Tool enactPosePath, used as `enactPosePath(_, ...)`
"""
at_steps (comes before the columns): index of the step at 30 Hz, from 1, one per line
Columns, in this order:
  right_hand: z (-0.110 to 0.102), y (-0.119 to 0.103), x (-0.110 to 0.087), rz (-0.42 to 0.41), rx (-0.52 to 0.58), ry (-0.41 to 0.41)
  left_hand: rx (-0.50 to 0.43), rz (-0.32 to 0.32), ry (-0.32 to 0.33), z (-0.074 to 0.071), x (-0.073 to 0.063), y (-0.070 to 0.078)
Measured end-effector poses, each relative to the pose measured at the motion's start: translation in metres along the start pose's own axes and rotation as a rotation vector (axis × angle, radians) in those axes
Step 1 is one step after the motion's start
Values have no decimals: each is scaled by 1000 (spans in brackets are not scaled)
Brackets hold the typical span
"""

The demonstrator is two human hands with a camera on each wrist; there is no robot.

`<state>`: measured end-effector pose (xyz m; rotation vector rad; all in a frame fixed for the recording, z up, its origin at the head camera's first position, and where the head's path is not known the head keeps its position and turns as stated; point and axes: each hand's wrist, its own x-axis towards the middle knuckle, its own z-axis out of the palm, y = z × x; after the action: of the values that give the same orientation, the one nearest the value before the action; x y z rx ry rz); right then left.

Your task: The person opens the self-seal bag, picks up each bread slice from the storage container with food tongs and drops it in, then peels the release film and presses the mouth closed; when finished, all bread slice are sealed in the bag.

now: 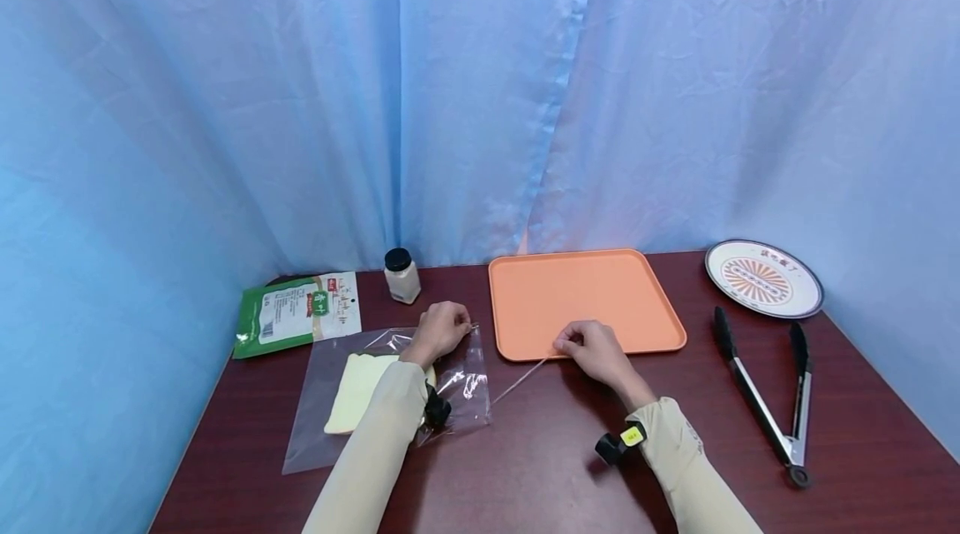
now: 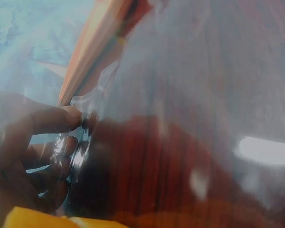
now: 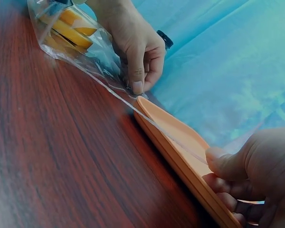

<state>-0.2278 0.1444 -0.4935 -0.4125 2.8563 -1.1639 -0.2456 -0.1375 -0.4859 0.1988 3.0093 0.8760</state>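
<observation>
A clear plastic bag (image 1: 303, 451) lies flat on the left of the table, with pale yellow sliced bread (image 1: 356, 392) inside. My left hand (image 1: 441, 332) pinches the far right corner of the bag between thumb and fingers; the left wrist view shows the crinkled film (image 2: 78, 159) at the fingertips. From the bag's near right corner a thin whitish string (image 1: 519, 382) runs taut up to my right hand (image 1: 596, 351). That hand pinches the string's end between thumb and index finger, over the front edge of the orange tray (image 1: 577, 292).
Behind the bag lie a green and white packet (image 1: 292, 313) and a small jar with a black lid (image 1: 403, 277). On the right are a patterned plate (image 1: 798, 288) and spread metal tongs (image 1: 761, 401) with black tips. Blue curtains (image 1: 465, 101) hang behind the table.
</observation>
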Motion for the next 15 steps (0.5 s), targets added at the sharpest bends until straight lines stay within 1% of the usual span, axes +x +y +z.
enactPosePath(7,-5,5,-3,-5,-10,7,8,2,5,0,0,0)
enactPosePath(11,-9,7,-6,-7,-22,13,-2,-12,-4,0,0,0)
enactPosePath(15,-14,10,-9,-7,-38,20,-21,-40,-21,1,1,0)
